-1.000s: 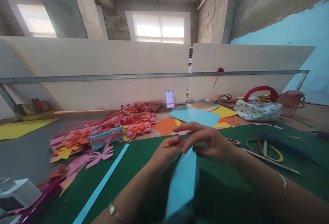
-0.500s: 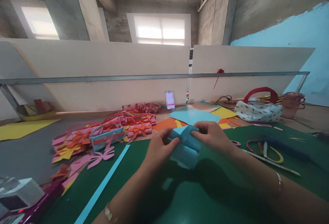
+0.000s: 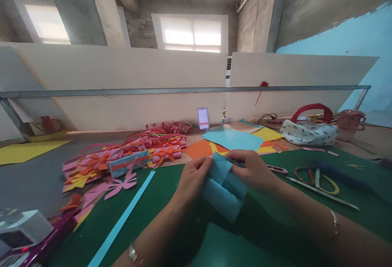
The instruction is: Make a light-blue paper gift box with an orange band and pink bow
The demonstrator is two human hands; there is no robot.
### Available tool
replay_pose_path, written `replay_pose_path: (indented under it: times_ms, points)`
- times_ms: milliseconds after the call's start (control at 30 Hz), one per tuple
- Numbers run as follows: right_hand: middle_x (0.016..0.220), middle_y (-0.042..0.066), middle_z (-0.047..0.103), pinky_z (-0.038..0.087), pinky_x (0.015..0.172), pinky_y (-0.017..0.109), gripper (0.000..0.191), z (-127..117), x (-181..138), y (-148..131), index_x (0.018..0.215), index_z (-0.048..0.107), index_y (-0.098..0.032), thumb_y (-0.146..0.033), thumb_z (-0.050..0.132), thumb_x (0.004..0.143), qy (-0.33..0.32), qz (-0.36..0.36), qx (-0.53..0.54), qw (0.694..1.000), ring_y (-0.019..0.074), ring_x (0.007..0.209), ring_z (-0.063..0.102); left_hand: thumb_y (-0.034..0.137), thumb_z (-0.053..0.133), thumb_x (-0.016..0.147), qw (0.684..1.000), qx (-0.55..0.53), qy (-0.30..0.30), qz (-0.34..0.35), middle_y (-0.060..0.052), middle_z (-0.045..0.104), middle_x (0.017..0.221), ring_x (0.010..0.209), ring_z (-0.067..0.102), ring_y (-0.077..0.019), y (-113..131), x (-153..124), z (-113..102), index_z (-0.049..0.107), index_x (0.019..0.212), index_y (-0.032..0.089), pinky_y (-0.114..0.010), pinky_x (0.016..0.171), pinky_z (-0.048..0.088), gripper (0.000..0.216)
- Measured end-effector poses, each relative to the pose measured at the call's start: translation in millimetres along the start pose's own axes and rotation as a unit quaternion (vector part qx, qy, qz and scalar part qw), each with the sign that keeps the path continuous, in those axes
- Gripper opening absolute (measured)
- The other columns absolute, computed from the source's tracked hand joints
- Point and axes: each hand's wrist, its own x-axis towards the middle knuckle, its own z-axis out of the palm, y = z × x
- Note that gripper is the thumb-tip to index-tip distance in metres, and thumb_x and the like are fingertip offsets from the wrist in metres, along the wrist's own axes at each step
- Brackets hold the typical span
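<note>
Bare green mat (image 3: pixel 171 201) leftward past the blue strip (image 3: pixel 122 222); scissors (image 3: pixel 318 179) crowding the right.

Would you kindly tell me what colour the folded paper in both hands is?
Light blue; the folded paper shows clearly in the head view.

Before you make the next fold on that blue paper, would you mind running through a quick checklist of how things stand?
1. Both hands on the blue paper: ok, left hand and right hand pinch its top edge.
2. Paper lifted off the green mat: ok.
3. Flap folded over the front: ok.
4. Fold edges lined up: cannot tell.
5. Scissors away from the hands: ok, on the mat to the right.
6. Blue strip out of the way: ok, lying to the left.
</note>
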Motion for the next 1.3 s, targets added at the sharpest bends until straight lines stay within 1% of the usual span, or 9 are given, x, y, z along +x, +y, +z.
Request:
replay_pose_path:
  times_ms: [233, 400, 533, 667, 733, 867, 1033, 1167, 1300]
  points:
    - [0.094, 0.003, 0.068, 0.050, 0.077, 0.030, 0.027, 3.8, -2.2, 3.3, 0.101, 0.064, -0.022, -0.015, 0.055, 0.077, 0.019, -0.035, 0.035, 0.999, 0.0169, 0.088, 0.062, 0.046, 0.057, 0.074, 0.995, -0.033, -0.089, -0.022, 0.003, 0.048, 0.061, 0.057, 0.041, -0.0088, -7.0, -0.6, 3.8, 0.055, 0.067, 0.014, -0.019, 0.051, 0.031, 0.032]
    - [0.083, 0.001, 0.068, 0.048, 0.067, 0.025, 0.015, 4.2, -2.9, 1.1, 0.089, 0.064, -0.019, -0.015, 0.054, 0.078, 0.031, -0.039, -0.002, 0.999, 0.0140, 0.076, 0.062, 0.049, 0.055, 0.073, 0.991, -0.021, -0.130, -0.025, 0.002, 0.050, 0.060, 0.055, 0.044, -0.0098, -9.7, 0.2, 4.1, 0.056, 0.067, 0.014, -0.021, 0.051, 0.032, 0.035]
    - [0.069, 0.000, 0.063, 0.042, 0.055, 0.023, 0.009, 2.9, -1.5, -0.7, 0.077, 0.061, -0.017, -0.017, 0.052, 0.078, 0.056, 0.006, -0.065, 0.996, 0.0125, 0.063, 0.056, 0.052, 0.045, 0.080, 0.992, 0.090, -0.076, 0.050, -0.002, 0.060, 0.078, 0.074, 0.055, -0.0166, -3.5, -3.6, 3.5, 0.060, 0.091, 0.016, -0.027, 0.068, 0.041, 0.041]
    - [0.064, -0.001, 0.060, 0.039, 0.053, 0.025, 0.007, 3.9, 0.1, -0.9, 0.072, 0.058, -0.017, -0.018, 0.053, 0.076, 0.115, 0.086, -0.133, 0.981, 0.0129, 0.058, 0.053, 0.058, 0.063, 0.063, 0.961, 0.249, -0.014, 0.116, -0.008, 0.058, 0.111, 0.102, 0.051, -0.0258, -1.0, -11.8, 9.7, 0.042, 0.124, 0.021, -0.039, 0.088, 0.037, 0.074]
    - [0.063, -0.001, 0.060, 0.038, 0.053, 0.024, 0.007, 6.2, -0.4, -1.5, 0.070, 0.057, -0.017, -0.018, 0.053, 0.076, 0.125, 0.107, -0.132, 0.977, 0.0129, 0.058, 0.053, 0.056, 0.070, 0.054, 0.936, 0.320, 0.012, 0.144, -0.009, 0.056, 0.114, 0.105, 0.049, -0.0282, -3.8, -14.6, 15.3, 0.040, 0.124, 0.021, -0.042, 0.091, 0.035, 0.084]
    - [0.063, -0.001, 0.059, 0.038, 0.053, 0.023, 0.006, 11.2, -3.6, -3.9, 0.071, 0.056, -0.018, -0.016, 0.052, 0.076, 0.113, 0.091, -0.111, 0.983, 0.0122, 0.059, 0.053, 0.036, 0.065, 0.064, 0.905, 0.392, 0.044, 0.161, -0.009, 0.058, 0.107, 0.102, 0.051, -0.0271, -11.6, -14.2, 21.9, 0.042, 0.119, 0.017, -0.043, 0.090, 0.035, 0.062]
    - [0.062, -0.003, 0.059, 0.038, 0.053, 0.021, 0.017, 10.5, -4.1, -0.7, 0.090, 0.060, -0.019, -0.013, 0.052, 0.076, 0.094, 0.041, -0.086, 0.991, 0.0102, 0.055, 0.052, 0.024, 0.038, 0.083, 0.926, 0.340, 0.028, 0.159, -0.005, 0.061, 0.102, 0.097, 0.054, -0.0204, -10.1, -11.8, 17.2, 0.049, 0.108, 0.021, -0.035, 0.084, 0.038, 0.027]
    - [0.068, -0.002, 0.062, 0.040, 0.056, 0.021, 0.015, 8.2, -2.3, 3.0, 0.085, 0.063, -0.019, -0.012, 0.053, 0.075, 0.062, 0.034, -0.069, 0.995, 0.0103, 0.060, 0.055, 0.024, 0.029, 0.087, 0.938, 0.314, 0.037, 0.142, -0.005, 0.063, 0.091, 0.088, 0.057, -0.0185, -4.6, -11.5, 14.6, 0.056, 0.090, 0.019, -0.030, 0.077, 0.041, 0.028]
    - [0.061, -0.004, 0.057, 0.036, 0.053, 0.021, 0.016, 7.8, -1.8, 2.1, 0.084, 0.062, -0.019, -0.011, 0.057, 0.071, 0.029, 0.049, -0.094, 0.994, 0.0096, 0.055, 0.050, 0.022, 0.031, 0.087, 0.928, 0.334, 0.058, 0.153, -0.006, 0.064, 0.089, 0.088, 0.058, -0.0193, -1.8, -11.0, 15.3, 0.059, 0.092, 0.017, -0.030, 0.077, 0.040, 0.029]
